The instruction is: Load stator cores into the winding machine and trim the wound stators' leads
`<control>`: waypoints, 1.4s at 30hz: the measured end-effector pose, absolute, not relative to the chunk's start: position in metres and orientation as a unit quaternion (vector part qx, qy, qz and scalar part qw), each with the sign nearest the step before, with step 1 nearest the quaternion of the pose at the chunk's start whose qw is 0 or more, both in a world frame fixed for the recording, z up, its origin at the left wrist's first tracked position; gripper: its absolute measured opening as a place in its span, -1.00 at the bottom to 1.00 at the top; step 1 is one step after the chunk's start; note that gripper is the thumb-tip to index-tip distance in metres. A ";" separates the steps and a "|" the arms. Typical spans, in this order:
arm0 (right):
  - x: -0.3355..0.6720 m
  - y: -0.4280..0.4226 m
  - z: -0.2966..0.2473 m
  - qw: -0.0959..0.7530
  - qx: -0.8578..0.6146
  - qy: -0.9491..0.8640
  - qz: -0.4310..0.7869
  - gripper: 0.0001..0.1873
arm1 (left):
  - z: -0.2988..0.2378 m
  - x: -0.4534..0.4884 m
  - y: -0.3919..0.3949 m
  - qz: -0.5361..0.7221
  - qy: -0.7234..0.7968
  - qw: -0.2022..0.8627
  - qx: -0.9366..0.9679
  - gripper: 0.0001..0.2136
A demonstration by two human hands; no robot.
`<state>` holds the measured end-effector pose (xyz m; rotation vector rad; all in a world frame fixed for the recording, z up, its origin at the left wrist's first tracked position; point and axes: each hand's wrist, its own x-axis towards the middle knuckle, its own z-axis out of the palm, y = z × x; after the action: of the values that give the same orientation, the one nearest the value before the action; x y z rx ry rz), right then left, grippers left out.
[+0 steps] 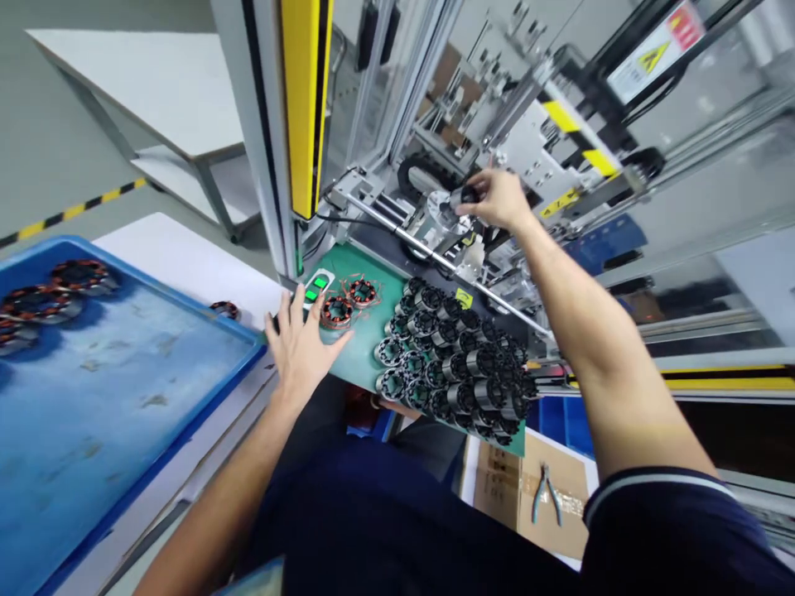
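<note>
My right hand [500, 199] reaches into the machine and is closed on a dark stator core [464, 197] at the round fixture [442, 213]. My left hand [301, 343] lies flat with fingers spread on the edge of the green mat [363, 348], next to a small box with green buttons [318, 286]. Two copper-wound stators [349, 302] lie just beyond its fingers. A heap of several bare black stator cores [456, 360] covers the right part of the mat.
A blue tray [124, 389] at left holds a few wound stators [55, 290] in its far corner. A yellow-striped machine post [301, 108] rises behind the mat. Pliers [545, 492] lie on a cardboard box below. A white table [155, 83] stands far left.
</note>
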<state>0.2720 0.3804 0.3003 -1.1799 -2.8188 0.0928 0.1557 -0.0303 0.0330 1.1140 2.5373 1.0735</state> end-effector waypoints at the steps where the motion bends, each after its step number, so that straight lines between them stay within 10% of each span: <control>1: 0.271 0.383 0.298 0.034 -0.376 -0.925 0.043 0.13 | 0.031 0.155 -0.028 0.368 0.851 0.077 0.367 -0.21; 10: 0.258 0.410 0.293 -0.049 -0.314 -0.948 0.028 -0.10 | 0.021 0.155 -0.027 0.395 0.858 0.048 0.325 -0.52; 42: 0.243 0.430 0.312 -0.123 -0.290 -0.947 0.060 -0.09 | 0.028 0.154 -0.026 0.353 0.854 0.085 0.372 -0.39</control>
<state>0.2433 0.4297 0.3122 -0.9889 -3.2350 0.2058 0.1544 -0.0261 0.0275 1.1089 2.5480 1.0519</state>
